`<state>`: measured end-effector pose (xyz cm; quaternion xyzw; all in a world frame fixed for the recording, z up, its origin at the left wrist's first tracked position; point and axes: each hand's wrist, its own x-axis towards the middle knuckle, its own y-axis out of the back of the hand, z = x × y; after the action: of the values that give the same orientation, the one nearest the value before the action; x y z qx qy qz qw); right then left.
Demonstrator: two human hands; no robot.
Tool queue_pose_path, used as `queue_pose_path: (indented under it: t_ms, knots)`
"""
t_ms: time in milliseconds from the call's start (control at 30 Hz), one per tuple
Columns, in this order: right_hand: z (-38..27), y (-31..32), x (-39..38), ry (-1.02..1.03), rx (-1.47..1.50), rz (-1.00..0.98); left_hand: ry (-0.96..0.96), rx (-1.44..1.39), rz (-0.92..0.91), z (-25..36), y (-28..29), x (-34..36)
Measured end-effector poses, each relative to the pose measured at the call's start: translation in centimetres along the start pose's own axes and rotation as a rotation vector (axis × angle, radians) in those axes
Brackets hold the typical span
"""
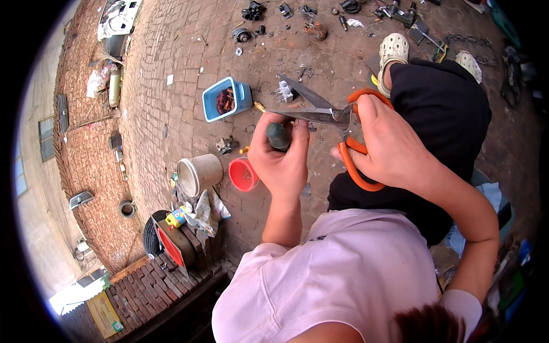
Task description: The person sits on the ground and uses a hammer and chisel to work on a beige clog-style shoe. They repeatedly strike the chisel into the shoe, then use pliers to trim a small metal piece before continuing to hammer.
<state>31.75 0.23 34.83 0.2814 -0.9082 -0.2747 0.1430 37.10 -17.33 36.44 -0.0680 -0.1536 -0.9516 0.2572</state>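
My right hand (pixel 389 140) is closed around the orange handles of a pair of scissors (pixel 320 116). The grey metal blades are spread apart and point left. One blade passes just above my left hand (pixel 279 154), close to its fingertips. That hand is wrapped around a dark green rounded piece (pixel 278 136), gripped between thumb and fingers; the rest of it is hidden in the palm. A small gold-coloured tip (pixel 259 106) shows beyond my left fingers, and I cannot tell whether it belongs to the held piece.
Beyond my left hand stands a blue plastic tub (pixel 245 96) holding dark reddish pieces. Nearer are a red cup (pixel 243 175) and a whitish bucket (pixel 211 171). A silver finned block (pixel 283 91) lies on the brick ground. Black parts (pixel 253 11) are scattered at the far side.
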Motion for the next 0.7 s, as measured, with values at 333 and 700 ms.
queue_pose_path:
  t_ms: [333,700]
  knots:
    - [-0.4,-1.0,0.1,-0.095,0.041,-0.091,-0.049,0.183,0.023,-0.5,-0.1,0.3]
    - [2.1,-0.1,4.7,-0.368,-0.119,0.163,0.118,-0.068,-0.061,0.7,-0.5,0.2]
